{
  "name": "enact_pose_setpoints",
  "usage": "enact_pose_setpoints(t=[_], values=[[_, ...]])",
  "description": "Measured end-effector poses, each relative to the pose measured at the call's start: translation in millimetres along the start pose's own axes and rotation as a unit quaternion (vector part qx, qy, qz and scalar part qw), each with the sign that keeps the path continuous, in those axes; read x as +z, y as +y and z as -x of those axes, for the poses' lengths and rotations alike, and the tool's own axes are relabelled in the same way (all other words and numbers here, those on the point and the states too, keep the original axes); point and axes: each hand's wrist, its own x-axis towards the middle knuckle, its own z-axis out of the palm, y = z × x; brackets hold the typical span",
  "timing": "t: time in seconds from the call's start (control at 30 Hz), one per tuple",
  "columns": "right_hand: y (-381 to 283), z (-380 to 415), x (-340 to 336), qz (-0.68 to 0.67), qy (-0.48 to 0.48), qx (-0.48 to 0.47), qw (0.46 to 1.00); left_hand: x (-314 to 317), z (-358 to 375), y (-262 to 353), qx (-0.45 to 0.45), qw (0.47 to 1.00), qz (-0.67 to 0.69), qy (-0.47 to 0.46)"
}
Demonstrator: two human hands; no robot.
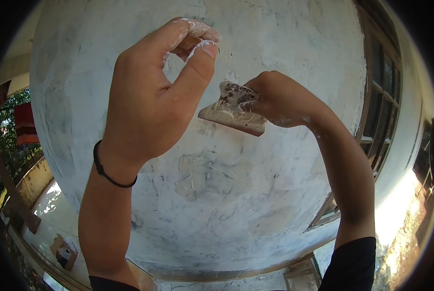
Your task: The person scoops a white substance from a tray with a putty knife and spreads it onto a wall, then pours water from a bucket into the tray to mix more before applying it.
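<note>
My right hand [286, 99] grips a putty knife [234, 110], a wide scraper smeared with dried white and brown filler. Its broad blade edge points down and left, in front of the wall [217, 218]. Higher and to the left is my left hand [154, 92], back toward me, with a dark band on the wrist. Its thumb and fingers curl together in a pinch, leaving a small gap near the palm. White paste coats those fingers and the thumb's inner edge. Whether something sits between the fingertips I cannot make out.
The wall has patchy white filler and grey marks. A wooden-framed window [382, 92] is on the right. At lower left, a torn cardboard box [64, 252] lies on the tiled floor. A red cloth [25, 123] hangs at far left beside a post [3, 165].
</note>
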Motion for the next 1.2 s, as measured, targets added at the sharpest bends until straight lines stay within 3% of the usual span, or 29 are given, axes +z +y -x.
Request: enact_pose_setpoints(t=[0.13, 0.17, 0.23, 0.3, 0.37, 0.4, 0.57, 0.67, 0.73, 0.77, 0.83, 0.87, 0.93, 1.03, 1.1, 1.2], values=[[-16.4, 7.6, -23.5, -0.052, 0.159, -0.010, 0.986, -6.8, 8.9, -3.5, -0.024, 0.999, -0.001, 0.025], [-19.9, 7.7, -12.5, -0.051, 0.154, -0.013, 0.987, -10.9, 13.9, -3.7, -0.027, 0.999, -0.007, 0.031], [-21.9, 4.5, 23.4, 0.111, 0.360, -0.157, 0.913, -16.5, 24.6, -4.4, -0.033, 0.999, -0.011, 0.038], [-26.1, -0.3, 80.7, 0.299, 0.426, -0.211, 0.827, -20.2, 38.5, -3.5, -0.075, 0.994, -0.025, 0.071], [-28.9, -2.1, 161.2, 0.433, 0.354, -0.157, 0.814, -28.0, 56.3, -6.5, -0.098, 0.992, -0.004, 0.074], [-31.3, 0.5, 180.7, 0.414, 0.354, -0.157, 0.823, -32.0, 62.5, -8.3, -0.121, 0.989, 0.014, 0.087], [-52.0, 29.5, 207.7, 0.420, 0.312, -0.146, 0.840, -51.6, 81.2, -19.2, -0.114, 0.990, 0.016, 0.079], [-74.7, 49.1, 198.1, 0.346, 0.300, -0.158, 0.875, -56.0, 89.8, -21.2, -0.128, 0.988, 0.026, 0.084], [-91.0, 51.8, 175.3, 0.025, 0.254, -0.102, 0.961, -58.9, 87.8, -23.5, -0.121, 0.988, 0.033, 0.085], [-88.6, 44.3, 172.1, 0.025, 0.259, -0.097, 0.961, -58.7, 86.0, -24.9, -0.119, 0.986, 0.069, 0.092], [-70.4, 16.2, 159.4, -0.139, 0.301, -0.022, 0.943, -56.9, 81.6, -27.7, -0.110, 0.984, 0.110, 0.091], [-59.4, 5.9, 156.6, -0.137, 0.307, -0.017, 0.942, -55.8, 79.9, -29.3, -0.109, 0.984, 0.115, 0.084], [-43.2, -8.7, 150.8, -0.133, 0.253, 0.158, 0.945, -53.2, 78.5, -33.5, -0.104, 0.984, 0.123, 0.079], [-51.3, -7.4, 155.3, -0.001, 0.292, 0.195, 0.936, -47.0, 78.2, -37.2, -0.082, 0.984, 0.136, 0.081], [-47.4, -6.7, 156.1, 0.009, 0.309, 0.194, 0.931, -40.4, 76.7, -34.4, -0.129, 0.976, 0.148, 0.099], [-35.9, -0.9, 153.1, 0.031, 0.326, 0.208, 0.922, -27.0, 75.7, -41.1, -0.101, 0.976, 0.167, 0.091]])
